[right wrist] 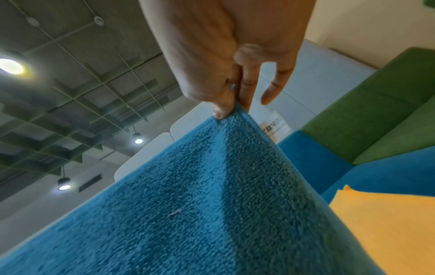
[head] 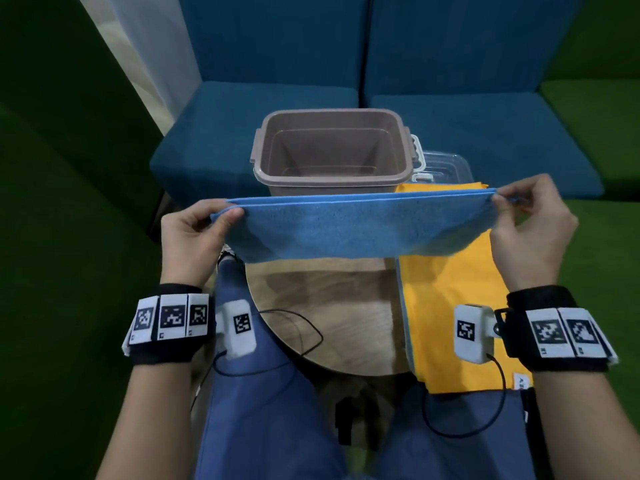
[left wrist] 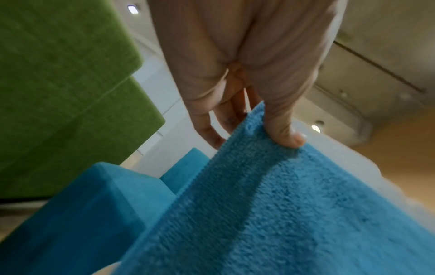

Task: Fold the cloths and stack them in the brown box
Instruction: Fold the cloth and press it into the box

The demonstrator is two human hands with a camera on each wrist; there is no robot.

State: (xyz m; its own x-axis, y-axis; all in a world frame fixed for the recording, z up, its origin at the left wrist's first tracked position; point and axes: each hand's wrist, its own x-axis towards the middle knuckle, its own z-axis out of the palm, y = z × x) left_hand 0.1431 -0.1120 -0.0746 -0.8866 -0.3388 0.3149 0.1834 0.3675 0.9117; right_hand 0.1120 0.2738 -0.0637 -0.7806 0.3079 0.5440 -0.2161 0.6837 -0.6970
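- Both hands hold the blue microfibre cloth [head: 360,226] in the air just in front of the brown box [head: 332,150]: the left hand [head: 194,237] pinches one end between thumb and fingers, and the right hand [head: 530,230] pinches the other end the same way.
- At the top, two edges run side by side, so the cloth looks doubled over once, its fold sagging below toward the round wooden table [head: 329,306].
- To do this fold well, I would keep the span taut, so the two top edges stay matched and the hanging fold stays straight.
- In the left wrist view, the thumb [left wrist: 284,130] lies over the corner; each pinch should trap both layers, or one may slip.
- The likely next move is to bring the two ends together, or to lay the cloth on the table in front of the box and halve it there.
- An orange cloth [head: 450,306] lies flat on the table to the right of the box, partly under the blue one; lowering clear of it avoids dragging it.
- Nothing shows inside the box, so this piece would be the bottom of the stack; a square, flat fold matters.
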